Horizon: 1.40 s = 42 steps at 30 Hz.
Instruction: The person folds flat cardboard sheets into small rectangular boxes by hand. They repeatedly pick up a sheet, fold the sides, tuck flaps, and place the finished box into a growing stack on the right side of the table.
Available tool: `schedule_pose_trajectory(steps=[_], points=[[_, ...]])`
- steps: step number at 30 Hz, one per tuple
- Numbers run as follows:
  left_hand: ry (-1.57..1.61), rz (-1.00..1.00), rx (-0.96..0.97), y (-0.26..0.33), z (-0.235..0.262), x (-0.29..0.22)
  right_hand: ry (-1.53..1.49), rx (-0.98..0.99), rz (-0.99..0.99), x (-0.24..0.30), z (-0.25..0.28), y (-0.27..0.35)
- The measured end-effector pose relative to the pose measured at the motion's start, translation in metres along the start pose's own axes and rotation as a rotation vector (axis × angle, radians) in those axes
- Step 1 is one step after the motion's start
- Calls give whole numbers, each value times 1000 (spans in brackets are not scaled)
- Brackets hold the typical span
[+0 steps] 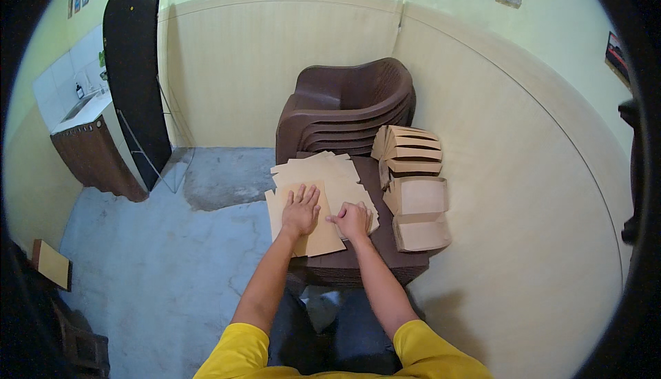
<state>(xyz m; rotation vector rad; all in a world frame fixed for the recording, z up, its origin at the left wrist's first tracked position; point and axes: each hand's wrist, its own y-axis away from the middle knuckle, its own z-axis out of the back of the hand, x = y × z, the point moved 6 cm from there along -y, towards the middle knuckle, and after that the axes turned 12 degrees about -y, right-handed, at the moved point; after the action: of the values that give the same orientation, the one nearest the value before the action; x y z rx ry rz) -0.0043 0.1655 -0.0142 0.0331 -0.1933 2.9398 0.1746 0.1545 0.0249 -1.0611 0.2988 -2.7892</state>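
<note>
My left hand (301, 212) lies flat with its fingers spread on a tan flat cardboard box blank (323, 240). Just right of it, my right hand (352, 220) is curled closed, its thumb pointing left against the right edge of that blank. Whether its fingers hold anything is hidden. Under and behind the hands spreads a pile of more flat blanks (320, 167) with notched edges. All of this rests on a stack of brown plastic chairs (330, 260). To the right stands an open kraft cardboard box (421, 231), its lid tilted back.
Behind that open box sits a group of nested folded cartons (411, 152). Another stack of brown armchairs (344, 114) stands at the back, near the wall corner. A black ironing board (134, 76) leans upright by a sink counter (93, 112) at left. A panelled wall (509, 172) closes the right side.
</note>
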Motion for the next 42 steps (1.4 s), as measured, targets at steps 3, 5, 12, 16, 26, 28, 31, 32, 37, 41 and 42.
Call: schedule_pose_trajectory(steps=[3,5,12,16,26,28,31,32,37,41,42], points=[[25,-11,-25,0,0,1,86,-24,-19,-2,-8,-26],[36,-17,-31,2,-3,1,56,-49,-76,-5,-18,-38],[40,-30,-80,1,0,1,109,-69,-234,2,-40,-91],[112,-8,-78,2,4,0,58,-32,-185,1,-46,-89],[108,460,-313,31,54,15,-164,156,245,16,-21,62],[223,667,-293,49,58,32,-68,219,263,29,-17,75],[387,807,-255,65,58,53,54,319,292,35,-13,86],[541,804,-213,65,53,59,45,329,316,34,-12,86],[1621,565,-161,33,26,55,-454,203,284,0,-2,67],[804,200,-277,40,27,30,-616,-64,-81,-47,4,59],[604,194,-292,47,26,22,-473,-169,-166,-56,10,61]])
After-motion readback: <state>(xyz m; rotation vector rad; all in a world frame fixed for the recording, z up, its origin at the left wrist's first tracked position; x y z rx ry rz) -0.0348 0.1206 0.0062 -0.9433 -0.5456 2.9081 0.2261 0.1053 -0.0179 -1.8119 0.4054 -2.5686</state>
